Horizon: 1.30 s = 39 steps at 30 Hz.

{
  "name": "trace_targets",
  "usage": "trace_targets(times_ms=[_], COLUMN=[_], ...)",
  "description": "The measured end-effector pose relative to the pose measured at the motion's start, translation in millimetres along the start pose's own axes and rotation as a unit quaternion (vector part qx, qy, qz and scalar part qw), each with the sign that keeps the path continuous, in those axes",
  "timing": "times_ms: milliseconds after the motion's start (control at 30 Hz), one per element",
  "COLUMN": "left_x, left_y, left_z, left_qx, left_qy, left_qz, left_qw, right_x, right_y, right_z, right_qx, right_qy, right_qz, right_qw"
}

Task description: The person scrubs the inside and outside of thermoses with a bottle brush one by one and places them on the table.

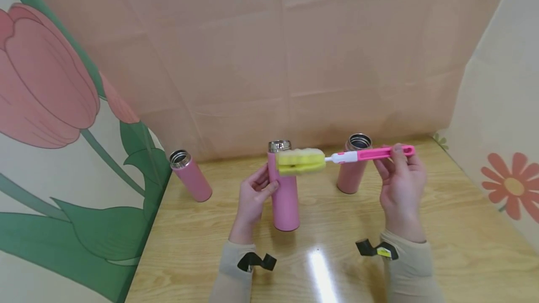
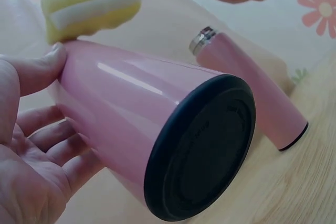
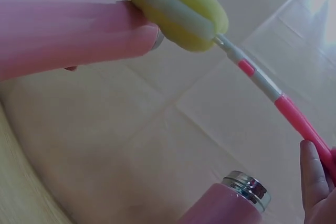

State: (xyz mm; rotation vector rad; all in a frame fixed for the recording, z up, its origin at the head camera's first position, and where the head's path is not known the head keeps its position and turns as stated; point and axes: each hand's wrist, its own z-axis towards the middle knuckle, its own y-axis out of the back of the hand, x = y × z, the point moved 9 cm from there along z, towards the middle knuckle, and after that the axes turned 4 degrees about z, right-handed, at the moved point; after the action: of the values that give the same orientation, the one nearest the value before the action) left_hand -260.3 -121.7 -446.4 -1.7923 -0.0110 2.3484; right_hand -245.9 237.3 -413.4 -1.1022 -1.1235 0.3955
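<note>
Your left grip [image 1: 254, 191] is wrapped round the middle bottle [image 1: 286, 205], thumb across its near side and fingers behind. Your right grip [image 1: 402, 181] clasps the pink handle [image 1: 375, 154] of the brush [image 1: 346, 157] near its end, with the thumb on the near side. You have the middle bottle raised above the surface [image 1: 181, 247] and tilted, so your left wrist view looks straight at its black base [image 2: 202, 150].

The brush lies almost level, its yellow and white sponge [image 1: 301, 159] pointing left. From your head view the sponge crosses the near side of the bottle's upper part, just below the silver rim [image 1: 280, 146]; it is outside the bottle (whether the two touch, you cannot tell from these angles).

Two more pink bottles stand on the wood-grain surface. The left bottle [image 1: 193, 179] is at the far left, well apart from your grips, its dark mouth showing. The right bottle [image 1: 351, 174] stands at the far right, just beyond the brush, whose handle runs near its top in your head view.

Behind everything hangs a pinkish sheet [image 1: 231, 60]. You have a painted tulip [image 1: 46, 78] on the wall at left and a red flower [image 1: 513, 185] at right.
</note>
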Motion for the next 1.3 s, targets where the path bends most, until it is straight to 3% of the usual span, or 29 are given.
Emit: trace_targets(times_ms=[600,1033,1300], left_x=[6.7,8.2,8.9], left_y=[11.1,15.0,15.0], left_z=[1.3,1.6,2.0], left_qx=[-0.062,-0.086,-0.092], left_qy=[0.027,0.049,0.053], left_qz=[-0.066,-0.084,-0.094], left_qw=[0.9955,0.9915,0.9899], right_x=[-10.6,-18.5,-19.8], right_y=[-7.2,-11.2,-14.5], right_z=[4.4,0.9,-1.2], right_qx=[0.102,0.175,0.214], right_qy=[-0.025,-0.067,-0.076], right_qz=[-0.113,-0.194,-0.25], right_qw=[0.988,0.963,0.9413])
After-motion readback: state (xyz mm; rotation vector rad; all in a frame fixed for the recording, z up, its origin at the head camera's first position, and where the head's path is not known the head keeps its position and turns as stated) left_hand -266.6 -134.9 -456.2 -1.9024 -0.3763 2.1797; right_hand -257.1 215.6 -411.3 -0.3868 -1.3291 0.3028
